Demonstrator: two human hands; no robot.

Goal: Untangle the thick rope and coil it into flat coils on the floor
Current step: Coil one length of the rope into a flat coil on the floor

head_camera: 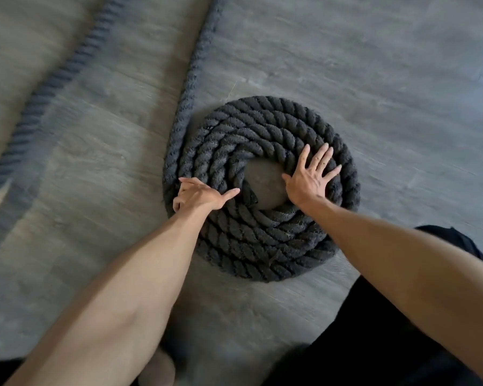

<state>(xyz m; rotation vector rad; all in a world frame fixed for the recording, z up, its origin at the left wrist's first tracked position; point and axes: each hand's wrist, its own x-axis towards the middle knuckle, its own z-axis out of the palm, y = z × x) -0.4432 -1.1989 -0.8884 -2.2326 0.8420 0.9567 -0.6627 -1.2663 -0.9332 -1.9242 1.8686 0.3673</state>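
Head view.

Rope (262, 126): thick, dark, twisted; lies on the floor (388, 65) at mid-frame as a flat round coil of several turns, bare floor showing in the small centre hole.

Tail (195, 65): leaves the coil's left edge, runs straight up and out at the top of the frame.

Second stretch (48, 84): same dark rope, blurred, crosses the floor diagonally at upper left, well apart from the coil.

Left hand (200, 195): sits on the coil's left rim, back upward, thumb stretched toward the centre, fingers bent down over the outermost turn, gripping it.

Right hand (310, 176): spread wide and flat, palm down, presses on the inner turns at the right of the hole.

Forearms (402, 260): bare, reach in from the bottom corners.

Trousers (374, 338): dark, lower right, near the coil.
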